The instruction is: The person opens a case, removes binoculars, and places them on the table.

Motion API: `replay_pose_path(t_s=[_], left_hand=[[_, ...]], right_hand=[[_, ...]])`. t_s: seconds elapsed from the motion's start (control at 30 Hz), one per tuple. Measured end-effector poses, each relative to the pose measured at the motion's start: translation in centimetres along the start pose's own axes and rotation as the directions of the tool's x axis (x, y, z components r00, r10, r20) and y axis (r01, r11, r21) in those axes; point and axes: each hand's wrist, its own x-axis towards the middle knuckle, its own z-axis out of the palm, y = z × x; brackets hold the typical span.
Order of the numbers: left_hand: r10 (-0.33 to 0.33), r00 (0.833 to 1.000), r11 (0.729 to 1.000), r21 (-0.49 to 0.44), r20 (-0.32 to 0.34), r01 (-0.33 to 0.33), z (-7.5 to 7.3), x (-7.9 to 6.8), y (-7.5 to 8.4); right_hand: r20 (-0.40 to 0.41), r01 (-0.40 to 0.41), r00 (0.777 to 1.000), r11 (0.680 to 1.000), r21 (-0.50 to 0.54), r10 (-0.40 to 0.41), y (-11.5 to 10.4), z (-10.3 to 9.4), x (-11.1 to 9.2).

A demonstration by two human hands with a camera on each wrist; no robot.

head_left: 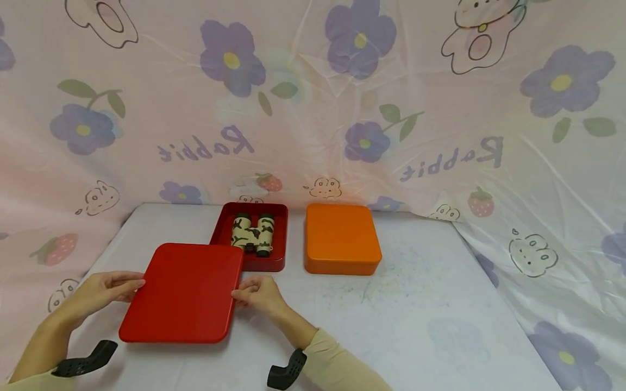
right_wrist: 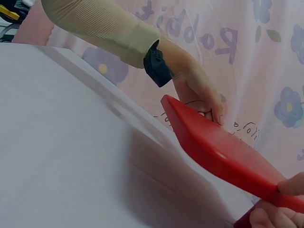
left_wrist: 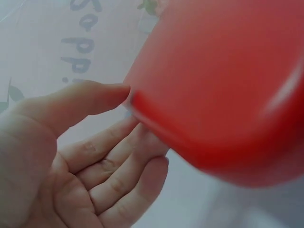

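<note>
So both hands are pinching the square red lid [head_left: 183, 296] here: the left hand [head_left: 101, 290] is gripping its left edge, thumb up top and fingers tucking underneath, while the right hand [head_left: 263, 296] is pinching the right edge. The lid is hovering over the near left part of the white table [head_left: 391, 331] and casting a shadow below. From the head cam its far right corner is covering the near left corner of the dark red box [head_left: 266, 264], can't tell if they're touching tho. That box is sitting open on the far side, with camo binoculars [head_left: 251, 234] lying inside. Just right of it, an orange box [head_left: 342, 236] is standing apart, and a rabbit-and-flower curtain [head_left: 303, 155] is hanging behind everything
</note>
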Motion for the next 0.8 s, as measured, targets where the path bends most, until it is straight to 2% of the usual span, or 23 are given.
replay_pose_path(t_s=[0.37,0.5,0.67,0.8], left_hand=[[0.000,0.999,1.000,0.027,0.038,-0.001,-0.5,-0.4,-1.4],[-0.014,0.998,0.999,0.033,0.061,0.012,-0.7,-0.6,-2.0],[-0.058,0.993,0.998,0.041,0.104,0.054,-1.0,-0.7,-2.6],[-0.083,0.991,0.996,0.047,0.105,0.078,-1.0,-0.6,-3.0]], right_hand=[[0.022,-0.018,1.000,0.999,-0.039,0.018,0.5,1.5,-0.4],[0.028,-0.072,0.997,0.997,-0.030,0.073,0.9,2.2,-0.5],[0.026,-0.148,0.989,0.988,0.032,0.148,1.7,3.1,-0.5],[0.021,-0.189,0.982,0.978,0.088,0.188,2.1,3.7,-0.4]])
